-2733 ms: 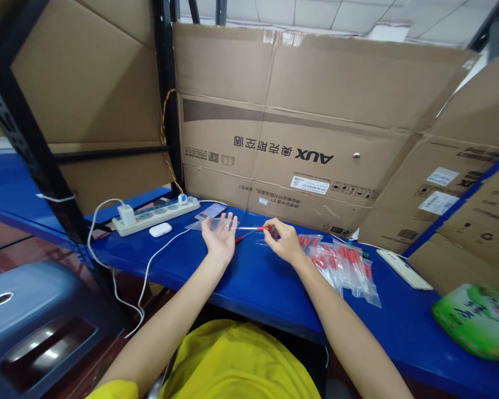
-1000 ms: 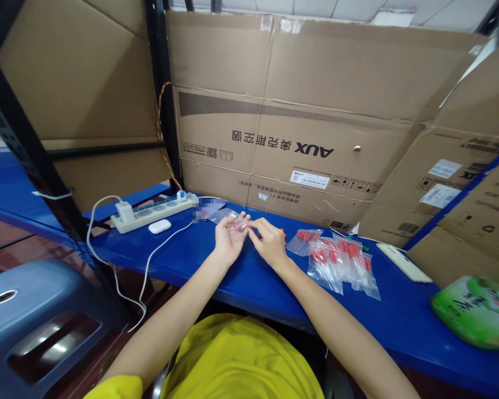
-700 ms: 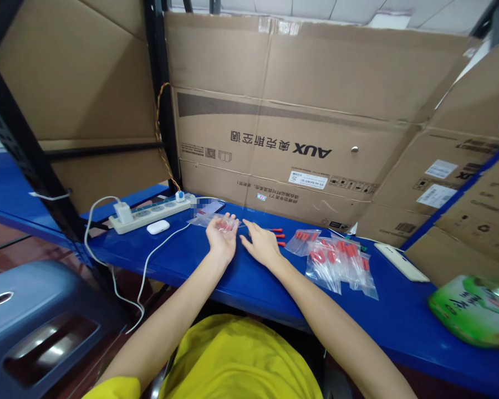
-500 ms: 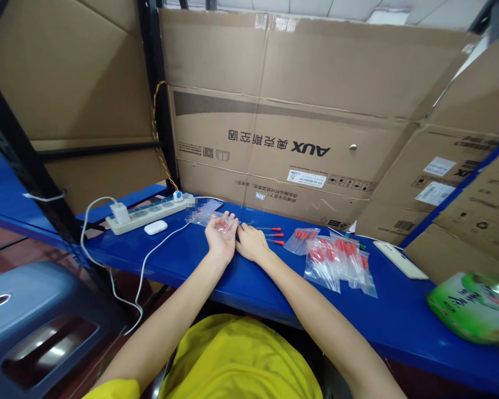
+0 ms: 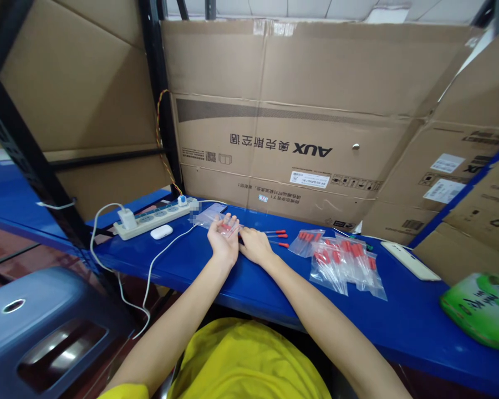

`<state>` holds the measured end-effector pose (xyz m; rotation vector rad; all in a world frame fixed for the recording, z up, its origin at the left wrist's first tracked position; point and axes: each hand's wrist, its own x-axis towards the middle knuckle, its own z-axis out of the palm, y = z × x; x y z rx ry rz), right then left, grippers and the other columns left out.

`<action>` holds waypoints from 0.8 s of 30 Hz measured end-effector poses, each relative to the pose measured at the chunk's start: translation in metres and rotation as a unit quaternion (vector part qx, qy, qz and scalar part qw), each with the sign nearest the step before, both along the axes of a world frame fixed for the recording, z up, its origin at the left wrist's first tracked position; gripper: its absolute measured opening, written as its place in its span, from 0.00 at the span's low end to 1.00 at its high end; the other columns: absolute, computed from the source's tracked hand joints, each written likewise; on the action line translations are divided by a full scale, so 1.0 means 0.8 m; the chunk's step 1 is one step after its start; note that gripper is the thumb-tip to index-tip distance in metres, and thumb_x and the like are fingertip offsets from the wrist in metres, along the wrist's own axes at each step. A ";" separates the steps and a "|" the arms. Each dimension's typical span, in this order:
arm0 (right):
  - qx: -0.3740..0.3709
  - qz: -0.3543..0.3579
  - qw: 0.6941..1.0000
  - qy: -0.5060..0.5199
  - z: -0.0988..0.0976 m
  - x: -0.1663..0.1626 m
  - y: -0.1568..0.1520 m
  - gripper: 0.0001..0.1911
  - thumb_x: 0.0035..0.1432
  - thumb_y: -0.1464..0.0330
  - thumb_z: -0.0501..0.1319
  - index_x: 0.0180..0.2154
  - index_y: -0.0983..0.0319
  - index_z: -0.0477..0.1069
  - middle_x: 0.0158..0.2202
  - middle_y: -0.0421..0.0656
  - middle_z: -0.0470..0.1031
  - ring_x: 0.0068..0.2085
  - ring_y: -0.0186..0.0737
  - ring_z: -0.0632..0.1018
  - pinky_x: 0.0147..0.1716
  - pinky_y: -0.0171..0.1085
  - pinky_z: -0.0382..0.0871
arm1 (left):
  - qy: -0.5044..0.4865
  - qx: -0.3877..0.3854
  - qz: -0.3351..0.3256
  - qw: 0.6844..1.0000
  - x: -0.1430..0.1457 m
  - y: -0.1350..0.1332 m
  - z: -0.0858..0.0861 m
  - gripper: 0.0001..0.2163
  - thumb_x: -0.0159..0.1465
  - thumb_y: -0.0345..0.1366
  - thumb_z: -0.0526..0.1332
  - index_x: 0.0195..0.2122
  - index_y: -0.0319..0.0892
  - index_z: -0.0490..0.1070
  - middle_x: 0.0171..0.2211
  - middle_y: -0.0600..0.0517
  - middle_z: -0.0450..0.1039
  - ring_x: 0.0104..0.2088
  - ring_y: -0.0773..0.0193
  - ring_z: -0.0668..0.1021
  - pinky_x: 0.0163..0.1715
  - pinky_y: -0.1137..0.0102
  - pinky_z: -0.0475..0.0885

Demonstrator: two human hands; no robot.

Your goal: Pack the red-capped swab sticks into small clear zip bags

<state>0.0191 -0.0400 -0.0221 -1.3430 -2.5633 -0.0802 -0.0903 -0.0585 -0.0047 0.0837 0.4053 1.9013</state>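
My left hand [image 5: 225,239] is palm up above the blue table, its fingers curled round a clear plastic bag [image 5: 229,226] with something red showing in it. Right beside it, my right hand [image 5: 254,245] is turned palm down with its fingertips against the bag side. Those fingers are bent together, and what they pinch is hidden. Just past my right hand lie several thin clear droppers with red bulb ends [image 5: 283,244]. Farther right, filled clear bags of red-ended droppers [image 5: 329,257] overlap in a pile, with a smaller bag [image 5: 306,241] at its left.
A white power strip [image 5: 153,218] with a plugged charger, a white earbud case [image 5: 162,231] and a phone [image 5: 211,213] are on the left. To the right lie a pale flat device [image 5: 411,260] and a green package [image 5: 480,310]. Cardboard [image 5: 299,66] walls the back; a blue stool [image 5: 45,332] stands left.
The camera view has shifted slightly, so the whole scene sits a little farther right and lower. Both hands keep nearly the same pose beside the bag.
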 end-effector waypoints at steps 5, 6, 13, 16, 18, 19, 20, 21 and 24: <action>0.004 0.008 1.000 0.007 0.002 0.002 -0.004 0.11 0.72 0.64 0.58 0.49 0.60 0.76 0.50 0.51 0.81 0.50 0.48 0.81 0.44 0.39 0.72 | -0.006 -0.002 0.000 1.000 -0.001 0.001 0.000 0.13 0.59 0.28 0.57 0.45 0.45 0.67 0.37 0.51 0.76 0.35 0.63 0.81 0.47 0.67 0.77; 0.008 0.008 1.000 0.017 0.003 0.004 -0.005 0.11 0.71 0.64 0.59 0.49 0.59 0.76 0.49 0.50 0.82 0.49 0.48 0.81 0.44 0.39 0.72 | -0.007 -0.001 0.001 1.000 -0.002 0.000 0.000 0.12 0.59 0.28 0.57 0.44 0.45 0.67 0.37 0.51 0.76 0.35 0.63 0.81 0.47 0.67 0.77; 0.040 0.041 0.962 0.266 0.005 0.039 -0.003 0.06 0.64 0.68 0.60 0.43 0.57 0.75 0.38 0.41 0.80 0.39 0.41 0.78 0.40 0.37 0.69 | -0.022 0.003 0.034 0.999 -0.006 -0.001 0.004 0.07 0.61 0.31 0.57 0.40 0.45 0.65 0.36 0.50 0.76 0.36 0.62 0.81 0.47 0.67 0.77; -0.010 0.096 0.906 0.412 0.008 0.052 0.004 0.05 0.63 0.65 0.60 0.39 0.58 0.74 0.32 0.38 0.76 0.31 0.37 0.74 0.34 0.36 0.67 | -0.037 -0.017 0.055 0.998 -0.008 0.000 0.006 0.05 0.63 0.34 0.56 0.41 0.47 0.63 0.36 0.50 0.75 0.36 0.62 0.81 0.46 0.67 0.78; -0.033 0.106 0.865 0.488 0.010 0.057 0.007 0.06 0.64 0.62 0.60 0.37 0.58 0.72 0.29 0.38 0.72 0.29 0.37 0.71 0.30 0.35 0.65 | -0.052 -0.032 0.065 0.996 -0.010 0.001 0.006 0.05 0.65 0.36 0.55 0.42 0.47 0.63 0.37 0.50 0.75 0.36 0.62 0.81 0.46 0.67 0.78; -0.037 0.106 0.848 0.519 0.011 0.059 0.008 0.07 0.64 0.62 0.60 0.37 0.58 0.71 0.29 0.37 0.70 0.29 0.36 0.70 0.29 0.35 0.63 | -0.057 -0.037 0.068 0.995 -0.011 0.002 0.005 0.06 0.66 0.37 0.54 0.43 0.47 0.63 0.37 0.49 0.75 0.37 0.62 0.81 0.46 0.66 0.78; -0.038 0.104 0.833 0.542 0.012 0.060 0.009 0.07 0.63 0.62 0.60 0.36 0.58 0.69 0.28 0.37 0.69 0.28 0.36 0.69 0.28 0.35 0.62 | -0.058 -0.041 0.069 0.995 -0.013 0.003 0.004 0.06 0.66 0.38 0.54 0.44 0.47 0.63 0.38 0.49 0.75 0.37 0.62 0.81 0.47 0.66 0.78; -0.038 0.103 0.822 0.559 0.013 0.060 0.009 0.07 0.63 0.62 0.60 0.35 0.58 0.68 0.28 0.37 0.67 0.28 0.36 0.67 0.27 0.35 0.61 | -0.055 -0.041 0.070 0.995 -0.014 0.004 0.003 0.07 0.65 0.38 0.54 0.44 0.48 0.63 0.38 0.49 0.75 0.38 0.62 0.82 0.47 0.66 0.78; -0.048 0.104 0.812 0.573 0.015 0.060 0.006 0.07 0.62 0.62 0.60 0.34 0.57 0.65 0.26 0.35 0.64 0.26 0.35 0.65 0.26 0.35 0.60 | -0.036 -0.033 0.072 0.996 -0.016 0.007 -0.001 0.07 0.64 0.39 0.55 0.42 0.48 0.63 0.39 0.49 0.75 0.40 0.61 0.82 0.48 0.65 0.78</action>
